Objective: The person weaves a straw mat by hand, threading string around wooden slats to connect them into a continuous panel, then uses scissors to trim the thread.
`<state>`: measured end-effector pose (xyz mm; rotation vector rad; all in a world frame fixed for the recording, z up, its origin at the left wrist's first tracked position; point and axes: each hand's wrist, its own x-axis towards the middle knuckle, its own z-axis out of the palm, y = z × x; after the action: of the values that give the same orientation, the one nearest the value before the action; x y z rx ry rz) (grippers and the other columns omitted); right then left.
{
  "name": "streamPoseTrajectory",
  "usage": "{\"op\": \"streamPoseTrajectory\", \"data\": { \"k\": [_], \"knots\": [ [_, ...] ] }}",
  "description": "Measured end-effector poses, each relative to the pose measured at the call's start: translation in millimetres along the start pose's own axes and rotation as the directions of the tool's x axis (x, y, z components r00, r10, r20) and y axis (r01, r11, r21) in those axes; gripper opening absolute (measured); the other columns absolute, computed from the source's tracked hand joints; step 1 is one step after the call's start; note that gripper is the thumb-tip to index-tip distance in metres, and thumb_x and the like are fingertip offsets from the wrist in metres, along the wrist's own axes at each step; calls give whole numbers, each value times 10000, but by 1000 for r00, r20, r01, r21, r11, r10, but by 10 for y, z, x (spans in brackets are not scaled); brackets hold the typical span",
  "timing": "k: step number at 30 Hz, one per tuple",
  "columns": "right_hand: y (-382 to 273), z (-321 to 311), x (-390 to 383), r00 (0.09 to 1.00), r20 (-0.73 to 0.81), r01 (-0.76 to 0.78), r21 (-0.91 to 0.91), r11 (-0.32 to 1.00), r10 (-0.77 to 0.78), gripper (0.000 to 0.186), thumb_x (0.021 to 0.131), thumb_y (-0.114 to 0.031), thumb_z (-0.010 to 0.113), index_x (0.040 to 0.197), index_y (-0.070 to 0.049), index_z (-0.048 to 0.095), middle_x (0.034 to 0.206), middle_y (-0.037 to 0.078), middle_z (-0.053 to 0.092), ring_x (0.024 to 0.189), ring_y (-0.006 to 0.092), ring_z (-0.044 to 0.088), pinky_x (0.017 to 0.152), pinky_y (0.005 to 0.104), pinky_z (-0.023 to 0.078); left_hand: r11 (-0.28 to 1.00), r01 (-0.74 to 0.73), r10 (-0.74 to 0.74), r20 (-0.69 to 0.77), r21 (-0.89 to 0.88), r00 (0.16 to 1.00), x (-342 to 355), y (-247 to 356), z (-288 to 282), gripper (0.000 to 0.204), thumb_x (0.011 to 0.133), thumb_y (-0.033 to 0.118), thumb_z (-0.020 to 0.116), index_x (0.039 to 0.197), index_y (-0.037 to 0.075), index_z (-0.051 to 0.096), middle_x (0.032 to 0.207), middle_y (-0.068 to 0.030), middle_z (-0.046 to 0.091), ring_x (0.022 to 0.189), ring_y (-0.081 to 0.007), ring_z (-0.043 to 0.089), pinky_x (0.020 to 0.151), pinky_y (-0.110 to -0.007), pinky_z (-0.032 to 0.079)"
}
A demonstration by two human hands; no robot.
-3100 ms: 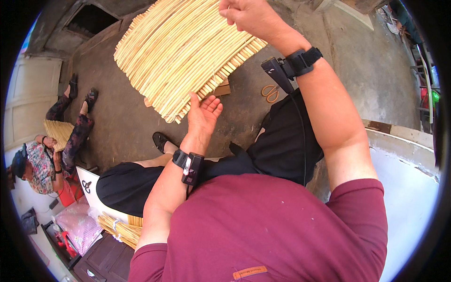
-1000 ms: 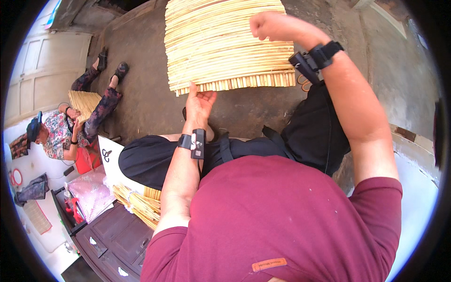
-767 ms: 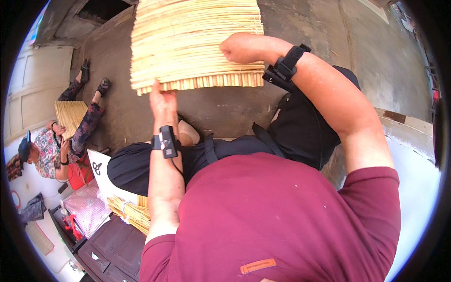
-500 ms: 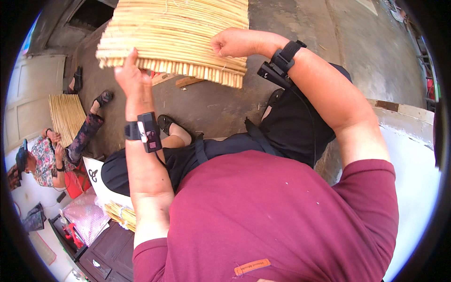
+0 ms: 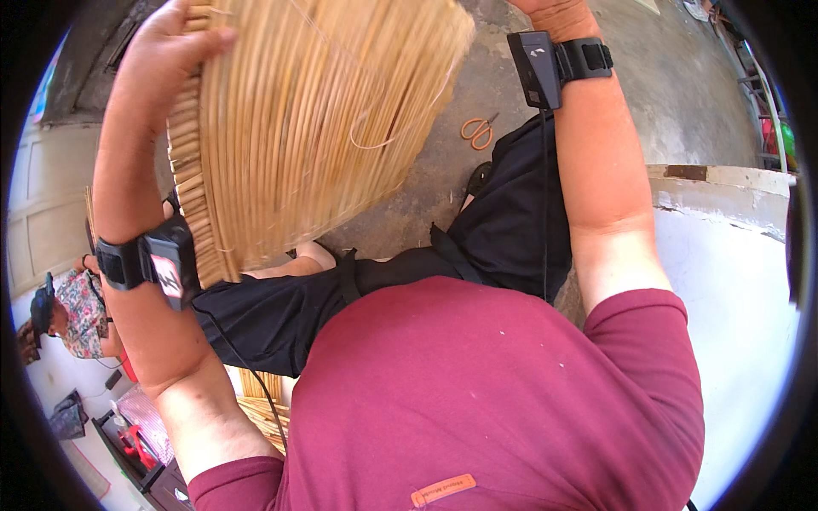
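A stiff mat of pale yellow reed stalks point(image 5: 307, 128), bound side by side with thread, hangs raised over my lap, slightly blurred. My left hand point(image 5: 183, 43) grips its left edge, thumb lying over the front face. Loose white thread trails across the stalks. At the top edge of the view, my right hand point(image 5: 550, 10) is mostly cut off, to the right of the mat. Its fingers are out of sight, so any hold on the mat does not show.
Scissors with orange-brown handles point(image 5: 477, 132) lie on the concrete floor point(image 5: 622, 94) beyond my knee. A bundle of loose stalks point(image 5: 264, 413) is by my left elbow. Another person point(image 5: 81, 315) sits at the far left. A white low wall point(image 5: 716, 281) stands to my right.
The mat has turned so its stalks run near upright, and it has come closer to me. My left hand has gone up and left, my right hand up and right. The scissors now show.
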<state>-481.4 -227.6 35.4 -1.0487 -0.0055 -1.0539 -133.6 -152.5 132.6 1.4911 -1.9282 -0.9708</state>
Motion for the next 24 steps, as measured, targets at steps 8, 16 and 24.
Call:
{"op": "streamPoseTrajectory", "data": {
  "k": [8,16,24],
  "knots": [
    [-7,107,-99,993,117,-15,33,999,11,104,934,-135,567,929,-37,531,717,50,534,539,88,433,475,229,362,650,-68,23,69,757,997,-466,108,825,326,771,107,668,1064,72,529,827,-232,650,860,-406,641,749,-479,518],
    [178,816,-368,971,-219,-150,-268,952,92,65,885,-98,614,845,-48,606,638,-41,520,554,25,450,478,191,355,796,73,40,-173,600,984,-532,-385,601,456,783,136,714,1206,91,549,933,-120,687,868,-255,653,760,-356,503],
    [966,1218,-352,918,-381,-160,-613,774,-112,69,897,-112,614,885,-44,617,662,-83,513,579,-11,396,503,179,313,969,59,-85,-98,-242,992,-445,-566,418,360,840,1,659,1194,34,602,1020,-29,665,897,-77,579,805,-223,465]
  ]
}}
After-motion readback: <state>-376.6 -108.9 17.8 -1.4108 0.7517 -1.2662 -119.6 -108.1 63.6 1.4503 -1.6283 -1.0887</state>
